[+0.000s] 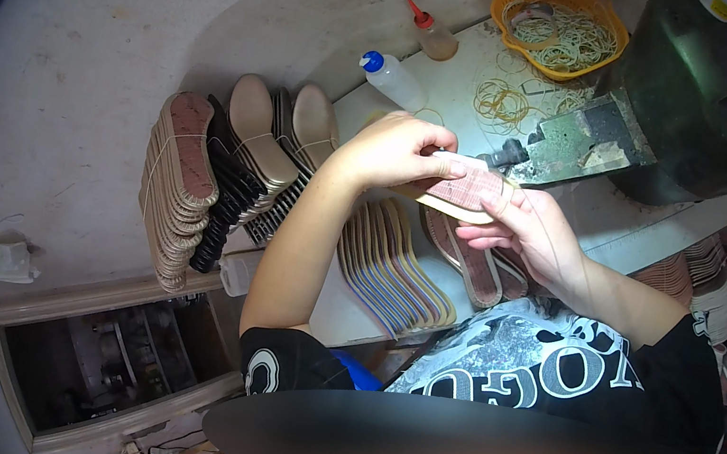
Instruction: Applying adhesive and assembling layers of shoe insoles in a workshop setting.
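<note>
Probably light and thin, the pink-faced insole looks bendable but springy, unlikely to slip or break, and its pale rim seems the best place to grip. It is held above the surface, inward of the edge nearest the person, with fingers of the left hand and right hand clamped on it toward either end. A blue-capped bottle and an orange basket stand toward the far edge, near a smudged pale wall; insole stacks crowd the left edge.

Held insole: matt, cloth-like face; basket: glossy plastic; blue-capped bottle: translucent plastic; dark casing: smooth, glossy
</note>
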Action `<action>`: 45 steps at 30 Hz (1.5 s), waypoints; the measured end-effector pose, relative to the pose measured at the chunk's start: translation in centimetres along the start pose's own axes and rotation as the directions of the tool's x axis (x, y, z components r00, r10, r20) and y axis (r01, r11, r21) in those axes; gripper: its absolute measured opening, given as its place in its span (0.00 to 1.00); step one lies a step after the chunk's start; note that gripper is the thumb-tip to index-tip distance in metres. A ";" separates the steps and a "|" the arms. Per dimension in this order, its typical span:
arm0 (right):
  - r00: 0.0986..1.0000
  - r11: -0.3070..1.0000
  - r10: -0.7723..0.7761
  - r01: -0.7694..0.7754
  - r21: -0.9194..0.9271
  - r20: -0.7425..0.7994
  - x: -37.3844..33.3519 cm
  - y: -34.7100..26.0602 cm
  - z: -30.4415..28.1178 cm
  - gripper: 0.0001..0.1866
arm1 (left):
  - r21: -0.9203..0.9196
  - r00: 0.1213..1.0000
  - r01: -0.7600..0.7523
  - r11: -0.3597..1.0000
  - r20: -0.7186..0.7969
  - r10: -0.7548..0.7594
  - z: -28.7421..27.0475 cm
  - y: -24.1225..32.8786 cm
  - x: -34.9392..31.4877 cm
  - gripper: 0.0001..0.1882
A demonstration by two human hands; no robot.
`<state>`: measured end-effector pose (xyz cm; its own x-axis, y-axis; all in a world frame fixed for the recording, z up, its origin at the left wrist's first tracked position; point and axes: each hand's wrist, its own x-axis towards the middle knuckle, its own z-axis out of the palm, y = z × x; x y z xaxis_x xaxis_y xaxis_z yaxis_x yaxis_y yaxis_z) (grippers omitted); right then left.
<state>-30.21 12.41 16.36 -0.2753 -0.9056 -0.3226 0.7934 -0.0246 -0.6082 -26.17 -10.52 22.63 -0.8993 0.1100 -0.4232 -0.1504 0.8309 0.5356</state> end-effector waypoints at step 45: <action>0.994 0.995 -0.053 0.060 -0.079 0.091 -0.9 2.0 -2.1 0.16 | -0.706 0.739 0.034 0.708 -0.459 -0.493 8.2 -1.0 -2.3 0.31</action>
<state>-29.46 14.06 13.93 -0.2666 -0.9377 -0.2228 0.7302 -0.0456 -0.6817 -20.57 -7.11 17.06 -0.7788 -0.5788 -0.2417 -0.4268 0.2068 0.8804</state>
